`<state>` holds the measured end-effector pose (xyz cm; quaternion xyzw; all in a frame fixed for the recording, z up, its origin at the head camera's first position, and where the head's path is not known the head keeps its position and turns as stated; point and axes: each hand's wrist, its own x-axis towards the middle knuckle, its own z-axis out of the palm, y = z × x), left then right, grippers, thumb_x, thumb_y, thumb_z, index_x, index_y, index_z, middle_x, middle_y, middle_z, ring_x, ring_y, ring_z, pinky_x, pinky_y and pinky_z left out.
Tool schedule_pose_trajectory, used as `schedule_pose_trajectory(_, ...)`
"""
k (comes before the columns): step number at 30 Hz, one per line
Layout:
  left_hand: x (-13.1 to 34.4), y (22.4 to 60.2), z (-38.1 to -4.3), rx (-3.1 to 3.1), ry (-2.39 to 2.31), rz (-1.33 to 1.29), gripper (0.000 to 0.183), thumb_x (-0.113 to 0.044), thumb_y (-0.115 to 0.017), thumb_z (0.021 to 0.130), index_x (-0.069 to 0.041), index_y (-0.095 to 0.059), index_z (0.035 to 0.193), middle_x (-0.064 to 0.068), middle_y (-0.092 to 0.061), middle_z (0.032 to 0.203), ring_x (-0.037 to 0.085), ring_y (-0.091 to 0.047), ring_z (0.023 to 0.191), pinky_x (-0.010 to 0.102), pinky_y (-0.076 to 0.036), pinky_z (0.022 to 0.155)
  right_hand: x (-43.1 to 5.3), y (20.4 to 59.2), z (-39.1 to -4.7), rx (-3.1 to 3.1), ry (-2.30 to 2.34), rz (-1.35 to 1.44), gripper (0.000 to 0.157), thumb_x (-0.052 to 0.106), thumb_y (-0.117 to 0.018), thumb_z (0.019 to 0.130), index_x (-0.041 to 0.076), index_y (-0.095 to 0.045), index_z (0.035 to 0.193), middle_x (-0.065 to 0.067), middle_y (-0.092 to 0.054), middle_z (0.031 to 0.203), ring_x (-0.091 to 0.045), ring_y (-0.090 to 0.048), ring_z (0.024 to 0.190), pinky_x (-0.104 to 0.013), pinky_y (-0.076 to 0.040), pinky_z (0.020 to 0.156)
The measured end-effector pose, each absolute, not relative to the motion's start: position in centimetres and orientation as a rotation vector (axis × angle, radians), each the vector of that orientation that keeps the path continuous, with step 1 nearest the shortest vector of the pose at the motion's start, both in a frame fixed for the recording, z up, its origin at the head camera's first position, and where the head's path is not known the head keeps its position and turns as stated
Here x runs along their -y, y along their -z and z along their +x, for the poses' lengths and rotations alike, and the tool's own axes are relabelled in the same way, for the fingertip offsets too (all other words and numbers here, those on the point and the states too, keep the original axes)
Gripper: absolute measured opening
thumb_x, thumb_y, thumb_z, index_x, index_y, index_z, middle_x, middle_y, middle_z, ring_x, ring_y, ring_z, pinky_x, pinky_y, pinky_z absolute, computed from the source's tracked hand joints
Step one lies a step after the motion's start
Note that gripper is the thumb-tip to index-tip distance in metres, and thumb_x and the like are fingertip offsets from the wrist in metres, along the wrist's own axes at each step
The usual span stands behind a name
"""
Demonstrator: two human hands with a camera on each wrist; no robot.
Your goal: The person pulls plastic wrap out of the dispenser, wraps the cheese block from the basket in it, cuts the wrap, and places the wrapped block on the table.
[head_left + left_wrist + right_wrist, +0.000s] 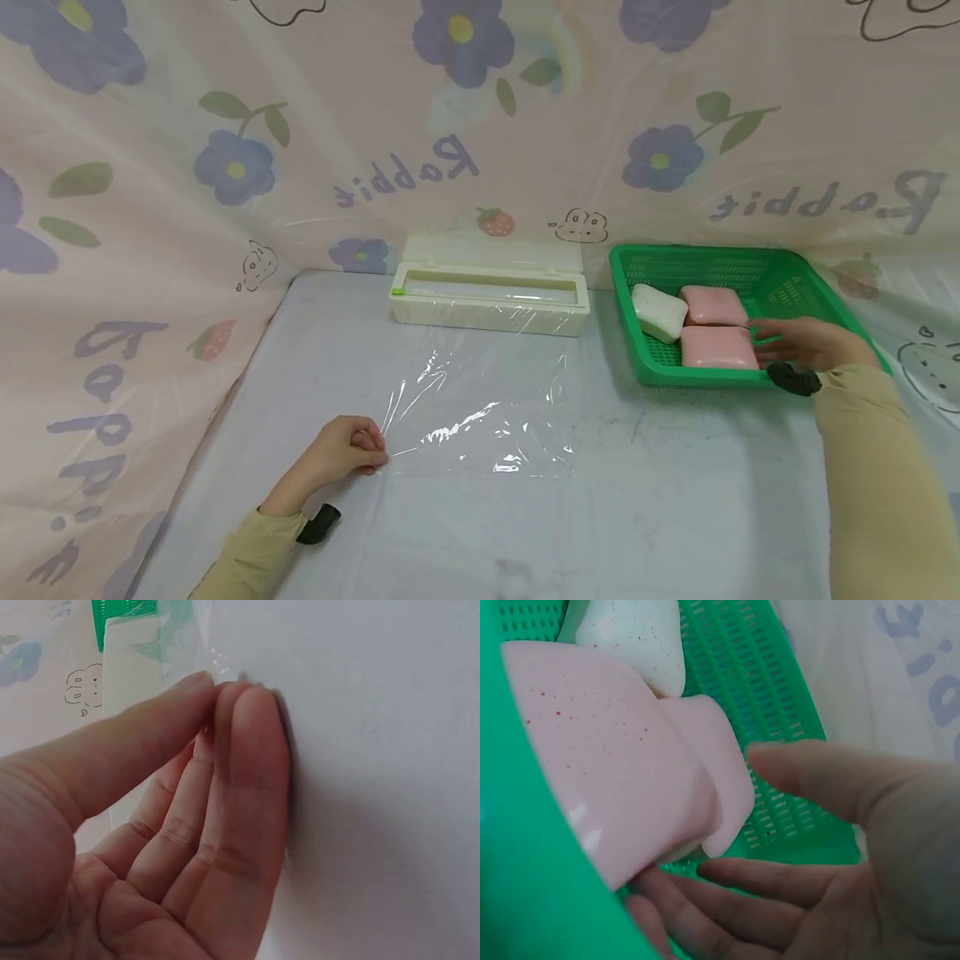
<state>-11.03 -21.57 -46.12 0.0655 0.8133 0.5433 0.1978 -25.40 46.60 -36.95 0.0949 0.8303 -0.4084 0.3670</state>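
Observation:
My left hand (347,450) pinches the near left corner of a sheet of clear plastic wrap (480,417) between thumb and fingertips. The wrap runs over the table from a cream dispenser box (487,315), whose lid stands up and whose roll shows inside. At the right, my right hand (817,342) reaches into a green basket (705,377) with fingers spread. Its fingertips are right at the end of the nearer pink soap bar (720,347). Behind that lies another pink soap bar (714,305), and left of them a white speckled soap bar (660,312).
A white cloth (675,483) covers the table. Curtain-like printed sheets (525,150) with flowers and rabbits hang behind and at the sides. The basket and the dispenser box stand against the back sheet.

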Motion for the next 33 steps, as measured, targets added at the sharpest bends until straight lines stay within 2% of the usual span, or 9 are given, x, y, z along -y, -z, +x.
schedule_pose_trajectory(4,21.7,46.2,-11.1,-2.267,-1.522,0.194,0.019,0.005,-0.075,0.076,0.006,-0.058,0.083,0.011,-0.063,0.067,0.021,-0.061,0.058,0.032,-0.058,0.056,-45.8,36.8,-24.7,-2.217,1.018,0.24,0.079,0.046,-0.05,0.097,-0.01,-0.022,0.145,-0.026,-0.046,0.137,-0.042,-0.042,0.125,-0.057,-0.036,0.102)
schedule_pose_trajectory(8,21.7,46.3,-11.2,-2.263,-1.519,0.208,0.019,0.004,-0.076,0.077,0.006,-0.058,0.083,0.01,-0.063,0.067,0.02,-0.061,0.058,0.031,-0.058,0.056,-45.4,36.3,-24.0,-2.31,1.004,0.18,0.07,0.045,-0.052,0.097,-0.01,-0.039,0.139,-0.025,-0.043,0.138,-0.046,-0.037,0.128,-0.048,-0.046,0.094)
schedule_pose_trajectory(10,21.7,46.3,-11.2,-2.257,-1.519,0.209,0.019,0.004,-0.076,0.077,0.007,-0.058,0.083,0.01,-0.063,0.067,0.02,-0.061,0.058,0.031,-0.058,0.056,-45.2,36.0,-23.7,-2.329,1.043,0.168,0.069,0.044,-0.051,0.098,-0.01,-0.038,0.139,-0.028,-0.035,0.142,-0.045,-0.04,0.125,-0.046,-0.048,0.093)
schedule_pose_trajectory(13,21.6,46.2,-11.2,-2.248,-1.519,0.202,0.019,0.004,-0.076,0.077,0.006,-0.058,0.083,0.009,-0.063,0.066,0.019,-0.061,0.059,0.031,-0.058,0.057,-45.0,35.7,-23.4,-2.35,1.125,0.205,0.074,0.044,-0.052,0.097,-0.012,-0.031,0.141,-0.029,-0.027,0.144,-0.026,-0.055,0.112,-0.046,-0.049,0.093)
schedule_pose_trajectory(17,21.5,46.1,-11.3,-2.228,-1.524,0.185,0.018,0.003,-0.076,0.077,0.007,-0.059,0.083,0.009,-0.063,0.067,0.019,-0.062,0.06,0.032,-0.058,0.058,-44.6,35.0,-23.2,-2.452,1.212,0.257,0.08,0.043,-0.059,0.094,-0.012,-0.026,0.141,-0.004,-0.052,0.119,-0.001,-0.059,0.086,-0.036,-0.054,0.085)
schedule_pose_trajectory(20,21.4,46.1,-11.3,-2.192,-1.536,0.157,0.018,0.003,-0.075,0.078,0.008,-0.059,0.084,0.011,-0.064,0.069,0.02,-0.064,0.062,0.034,-0.059,0.06,-44.0,34.2,-22.9,-2.564,1.281,0.245,0.074,0.041,-0.062,0.092,-0.007,-0.03,0.139,0.017,-0.054,0.097,0.002,-0.059,0.081,-0.027,-0.056,0.076)
schedule_pose_trajectory(22,21.4,46.1,-11.2,-2.164,-1.548,0.13,0.018,0.003,-0.075,0.079,0.009,-0.059,0.086,0.012,-0.064,0.07,0.021,-0.065,0.063,0.035,-0.059,0.061,-43.3,33.5,-22.7,-2.626,1.359,0.233,0.066,0.039,-0.064,0.091,-0.001,-0.036,0.135,0.022,-0.054,0.093,0.002,-0.059,0.081,-0.023,-0.055,0.072)
schedule_pose_trajectory(27,21.4,46.3,-11.2,-2.122,-1.566,0.105,0.018,0.004,-0.073,0.08,0.01,-0.059,0.089,0.012,-0.065,0.073,0.022,-0.066,0.066,0.037,-0.059,0.062,-40.6,30.9,-21.9,-2.619,1.653,0.231,0.048,0.032,-0.068,0.089,0.013,-0.046,0.127,0.019,-0.058,0.096,0.001,-0.06,0.083,-0.019,-0.054,0.068)
schedule_pose_trajectory(33,21.4,46.2,-11.3,-2.093,-1.577,0.124,0.018,0.004,-0.072,0.081,0.012,-0.059,0.09,0.014,-0.066,0.074,0.023,-0.067,0.068,0.036,-0.059,0.063,-36.6,28.3,-20.9,-2.477,1.949,0.175,0.058,0.026,-0.071,0.088,0.004,-0.043,0.134,0.013,-0.064,0.099,-0.003,-0.063,0.085,-0.017,-0.055,0.067)
